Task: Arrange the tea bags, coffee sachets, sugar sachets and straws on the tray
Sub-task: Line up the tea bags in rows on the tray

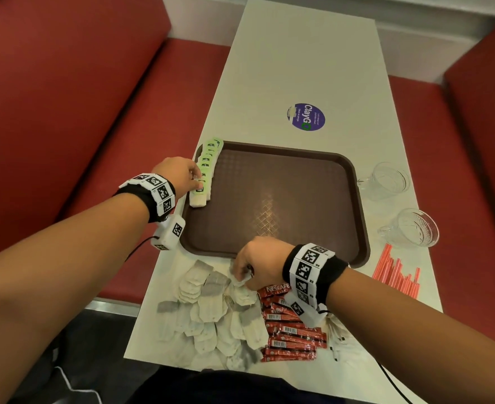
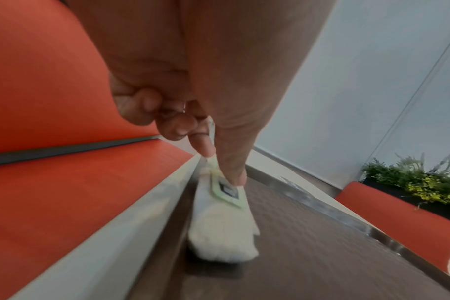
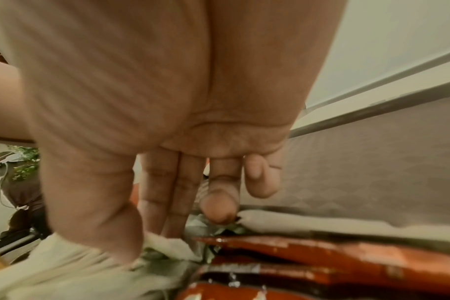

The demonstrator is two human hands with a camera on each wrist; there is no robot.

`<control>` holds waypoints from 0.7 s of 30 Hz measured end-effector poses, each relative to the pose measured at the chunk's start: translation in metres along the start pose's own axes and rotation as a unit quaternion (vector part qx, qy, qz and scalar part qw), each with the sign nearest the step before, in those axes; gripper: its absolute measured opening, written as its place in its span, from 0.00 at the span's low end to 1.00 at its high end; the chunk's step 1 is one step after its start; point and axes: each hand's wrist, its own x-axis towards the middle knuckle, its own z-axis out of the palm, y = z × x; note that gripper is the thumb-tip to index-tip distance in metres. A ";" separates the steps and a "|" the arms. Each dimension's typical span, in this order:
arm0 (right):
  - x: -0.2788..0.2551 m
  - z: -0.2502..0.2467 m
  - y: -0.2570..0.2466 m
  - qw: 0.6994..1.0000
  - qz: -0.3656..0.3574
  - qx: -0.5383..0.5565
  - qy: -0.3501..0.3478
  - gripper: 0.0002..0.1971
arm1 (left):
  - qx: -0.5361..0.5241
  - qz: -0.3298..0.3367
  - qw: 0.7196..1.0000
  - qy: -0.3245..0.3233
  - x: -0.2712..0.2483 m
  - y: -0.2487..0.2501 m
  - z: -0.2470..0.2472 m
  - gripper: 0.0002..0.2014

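Left hand (image 1: pixel 182 177) pinching the nearest tea bag (image 2: pixel 222 225) under its fingertips, right hand (image 1: pixel 259 262) pinching one bag from the loose pile (image 1: pixel 211 313) beneath.

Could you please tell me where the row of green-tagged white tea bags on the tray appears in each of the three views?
Head: the row of green-tagged white tea bags runs along the left rim of the brown plastic tray, under the left hand.
Left wrist: lower centre, nearest bag below the pinching fingertips.
Right wrist: not in it; only the loose pile shows.
Shared landmark: the tray's textured brown floor.
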 end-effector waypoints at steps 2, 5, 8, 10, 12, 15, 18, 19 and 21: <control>-0.001 0.000 0.000 1.000 0.005 0.019 0.011 0.11 | 0.007 -0.010 1.000 0.018 0.000 0.002 0.002 0.11; -0.002 -0.002 -0.002 0.998 0.006 0.043 0.043 0.10 | 0.058 -0.016 0.998 -0.006 -0.005 0.013 0.005 0.18; -0.001 -0.004 -0.003 0.995 0.004 0.059 0.075 0.06 | 0.126 -0.011 0.991 -0.034 -0.008 0.025 0.009 0.22; 0.001 -0.005 -0.004 0.994 0.010 0.060 0.087 0.06 | 0.138 -0.012 0.990 -0.031 -0.009 0.028 0.011 0.19; 0.004 -0.004 -0.004 0.994 0.012 0.056 0.088 0.07 | 0.134 -0.010 0.990 -0.039 -0.011 0.030 0.010 0.16; 0.005 -0.003 -0.002 0.994 0.018 0.054 0.090 0.07 | 0.091 0.017 0.995 -0.034 -0.021 0.030 0.004 0.15; 0.005 -0.003 0.000 0.989 0.019 0.089 0.117 0.08 | 0.001 0.090 0.996 -0.018 -0.048 0.029 -0.007 0.13; 0.005 -0.003 0.001 0.986 0.017 0.105 0.129 0.09 | -0.020 0.121 0.992 -0.022 -0.061 0.030 -0.010 0.11; 0.004 -0.004 0.002 0.978 0.013 0.140 0.153 0.08 | -0.028 0.180 0.982 -0.045 -0.088 0.031 -0.012 0.09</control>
